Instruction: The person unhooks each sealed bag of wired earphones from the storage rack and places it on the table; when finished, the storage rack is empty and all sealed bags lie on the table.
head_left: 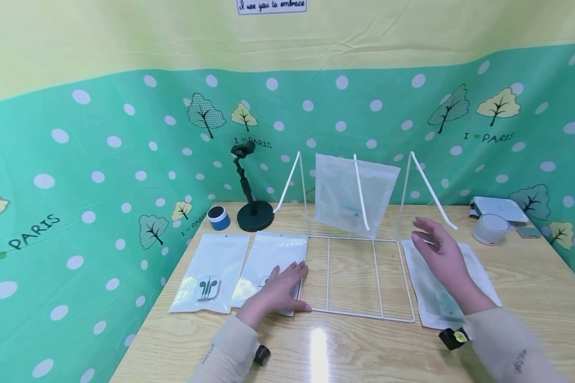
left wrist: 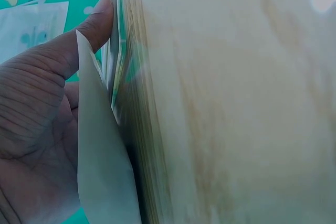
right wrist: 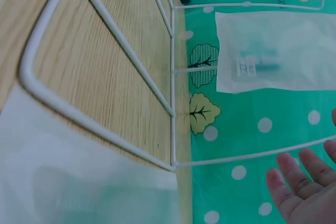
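Observation:
A white wire rack (head_left: 354, 317) with upright hooks stands on the table. From its middle hook hangs a translucent bag (head_left: 335, 186) with a small item inside. My left hand (head_left: 280, 290) rests with spread fingers over a flat zip bag (head_left: 259, 255) and the rack's left side, its thumb at the front corner. Part of that bag's contents is hidden under the hand. My right hand (head_left: 438, 252) is raised beside the rack, fingers loosely bent and holding nothing. Below it lies another translucent bag (head_left: 476, 276). Further left is a zip bag (head_left: 222, 255) with earphones (head_left: 208, 288) in a clear case.
Behind the left bags stand a blue jar (head_left: 219, 218) and a black phone stand (head_left: 255, 217). At the back right are a white round container (head_left: 491, 230), a pale flat box (head_left: 500, 208) and a small dark flat item (head_left: 528, 232). A patterned green cloth (head_left: 124, 186) hangs behind the table.

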Available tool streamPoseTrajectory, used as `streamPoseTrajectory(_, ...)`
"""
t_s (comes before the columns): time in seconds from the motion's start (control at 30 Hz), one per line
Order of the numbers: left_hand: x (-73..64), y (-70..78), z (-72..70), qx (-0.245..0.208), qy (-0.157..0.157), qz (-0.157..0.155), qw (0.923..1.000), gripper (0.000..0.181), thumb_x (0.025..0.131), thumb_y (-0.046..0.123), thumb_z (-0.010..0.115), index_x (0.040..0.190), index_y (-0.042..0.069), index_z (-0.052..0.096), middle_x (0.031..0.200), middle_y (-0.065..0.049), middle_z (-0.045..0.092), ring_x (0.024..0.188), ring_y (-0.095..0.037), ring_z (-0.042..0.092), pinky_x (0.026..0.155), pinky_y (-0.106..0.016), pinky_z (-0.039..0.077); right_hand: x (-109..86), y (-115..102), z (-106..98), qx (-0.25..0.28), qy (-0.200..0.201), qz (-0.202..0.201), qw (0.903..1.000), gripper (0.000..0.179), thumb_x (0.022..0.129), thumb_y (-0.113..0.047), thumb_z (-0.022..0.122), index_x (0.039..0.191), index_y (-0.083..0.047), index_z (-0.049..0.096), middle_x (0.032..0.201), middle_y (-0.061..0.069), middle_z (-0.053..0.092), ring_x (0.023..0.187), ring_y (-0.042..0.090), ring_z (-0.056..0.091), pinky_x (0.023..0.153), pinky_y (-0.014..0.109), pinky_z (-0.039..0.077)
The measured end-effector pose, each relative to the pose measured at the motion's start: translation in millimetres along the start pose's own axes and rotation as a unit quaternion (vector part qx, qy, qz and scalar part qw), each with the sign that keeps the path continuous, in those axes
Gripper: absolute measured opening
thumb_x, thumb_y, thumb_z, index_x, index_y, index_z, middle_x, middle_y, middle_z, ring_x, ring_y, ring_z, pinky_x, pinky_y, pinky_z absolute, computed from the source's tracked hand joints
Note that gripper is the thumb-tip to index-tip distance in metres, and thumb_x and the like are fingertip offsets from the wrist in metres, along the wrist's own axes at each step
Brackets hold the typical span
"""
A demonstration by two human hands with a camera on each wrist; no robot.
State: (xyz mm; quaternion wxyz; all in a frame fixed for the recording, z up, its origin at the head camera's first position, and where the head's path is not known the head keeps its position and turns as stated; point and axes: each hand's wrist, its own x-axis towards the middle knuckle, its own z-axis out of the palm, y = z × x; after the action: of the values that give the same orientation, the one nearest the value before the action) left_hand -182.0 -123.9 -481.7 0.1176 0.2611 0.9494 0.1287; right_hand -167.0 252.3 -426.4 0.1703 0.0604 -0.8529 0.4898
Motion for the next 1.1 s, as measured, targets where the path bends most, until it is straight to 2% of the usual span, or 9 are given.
streamPoseTrajectory(0.13,-0.6,-0.1,0.2,-0.003,0.002,0.003,1.0000,0.100,0.076,0.056,0.076,0.152,0.010,0.032,0.159,-0.006,0.027,0.147,-0.025,0.021,0.115,-0.058,0.012,8.7,-1.0,10.4,0.019,-0.015,-0.015,0.9996,0.054,0.102,-0.024,0.053,0.148,-0.003,0.034,0.143,0.022,0.045,0.123,0.037,0.051,0.087,0.002,0.038)
streamPoseTrajectory(0.27,0.4,-0.3,0.6,-0.003,-0.001,0.001,1.0000,0.100,0.076,0.056,0.076,0.153,0.010,0.032,0.159,-0.005,0.026,0.147,-0.025,0.020,0.116,-0.058,0.011,17.6,-4.2,18.3,0.052,-0.039,-0.021,0.9977,0.060,0.102,-0.022,0.053,0.152,-0.005,0.025,0.145,0.024,0.041,0.124,0.043,0.048,0.087,0.005,0.040)
streamPoseTrajectory(0.33,0.6,-0.6,1.1,0.000,-0.002,-0.002,1.0000,0.100,0.075,0.057,0.076,0.153,0.011,0.032,0.159,-0.005,0.026,0.147,-0.024,0.020,0.116,-0.058,0.011,21.6,-6.7,21.5,0.056,-0.053,-0.018,0.9968,0.063,0.102,-0.023,0.053,0.153,-0.007,0.023,0.146,0.025,0.039,0.125,0.043,0.047,0.093,0.016,0.046)
streamPoseTrajectory(0.4,0.6,-0.6,1.2,0.000,-0.001,-0.002,1.0000,0.101,0.075,0.057,0.076,0.153,0.011,0.032,0.159,-0.005,0.027,0.147,-0.024,0.021,0.116,-0.058,0.011,25.5,-8.6,24.4,0.055,-0.064,-0.015,0.9963,0.064,0.102,-0.025,0.053,0.154,-0.008,0.021,0.148,0.024,0.037,0.127,0.043,0.046,0.099,0.032,0.047)
streamPoseTrajectory(0.5,0.4,-0.3,0.8,0.001,0.000,-0.001,1.0000,0.101,0.075,0.057,0.077,0.153,0.010,0.032,0.159,-0.005,0.027,0.147,-0.024,0.021,0.116,-0.058,0.012,31.5,-10.8,28.1,0.059,-0.076,-0.012,0.9953,0.067,0.101,-0.027,0.054,0.155,-0.007,0.019,0.151,0.023,0.034,0.130,0.043,0.042,0.103,0.054,0.039)
streamPoseTrajectory(0.53,0.3,-0.3,0.8,0.002,0.001,0.000,1.0000,0.101,0.075,0.057,0.076,0.152,0.010,0.032,0.159,-0.005,0.027,0.147,-0.024,0.021,0.116,-0.058,0.012,33.5,-11.2,29.4,0.066,-0.080,-0.010,0.9946,0.068,0.101,-0.028,0.053,0.155,-0.008,0.017,0.152,0.023,0.032,0.131,0.044,0.041,0.104,0.056,0.038)
streamPoseTrajectory(0.67,-0.2,0.0,0.4,0.002,0.001,0.000,1.0000,0.101,0.075,0.057,0.076,0.153,0.010,0.032,0.159,-0.005,0.027,0.147,-0.024,0.021,0.116,-0.057,0.012,40.8,-13.2,34.2,0.097,-0.088,-0.014,0.9913,0.067,0.102,-0.026,0.053,0.156,-0.011,0.017,0.153,0.021,0.030,0.133,0.045,0.038,0.105,0.057,0.036)
streamPoseTrajectory(0.9,-0.1,0.6,0.0,0.002,0.002,-0.002,1.0000,0.101,0.075,0.057,0.077,0.152,0.010,0.033,0.159,-0.005,0.027,0.146,-0.024,0.021,0.116,-0.058,0.012,47.8,-16.5,41.7,0.129,-0.094,-0.008,0.9871,0.064,0.102,-0.022,0.053,0.156,-0.019,0.021,0.152,0.018,0.036,0.130,0.041,0.044,0.103,0.049,0.042)
streamPoseTrajectory(1.1,-0.4,1.2,-0.4,0.000,0.002,-0.003,1.0000,0.100,0.075,0.057,0.077,0.152,0.010,0.033,0.159,-0.005,0.027,0.147,-0.025,0.021,0.115,-0.058,0.012,49.9,-18.3,47.4,0.133,-0.088,0.007,0.9872,0.063,0.102,-0.022,0.051,0.156,-0.017,0.019,0.150,0.021,0.037,0.128,0.046,0.045,0.103,0.055,0.039)
